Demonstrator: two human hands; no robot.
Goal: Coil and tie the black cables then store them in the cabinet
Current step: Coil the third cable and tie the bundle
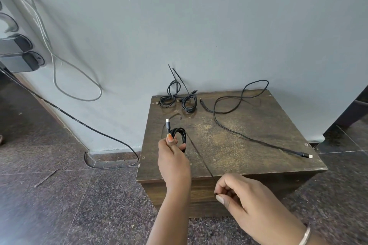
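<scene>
Your left hand (172, 150) grips a small coil of thin black cable (179, 137) above the near left part of the worn dark brown wooden cabinet top (249, 135), thumb pressed over the loops, with the cable's grey-tipped plug (167, 121) sticking up just past your fingers. From that coil a straight run of the same cable slants down to the right, taut, to your right hand (245, 203), which pinches its end between thumb and curled fingers in front of the cabinet's near edge. A silver bangle (305, 233) sits on that wrist. At the far left of the cabinet top, close to the wall, lie two tied black cable bundles (177, 101) side by side, with long thin tie ends pointing up against the wall. To the right of them a loose black cable (239, 105) loops at the far edge, then trails across the top toward the near right corner, where its pale plug (307, 156) rests. A short dark strip (175, 116) lies on the wood between the bundles and your left hand. Behind the cabinet stands a pale grey-blue wall (199, 26). On the left, a grey cable (79, 77) hangs in a loop from wall sockets (22, 53), and a black cord (89, 127) runs down to the speckled dark tiled floor (59, 195).
</scene>
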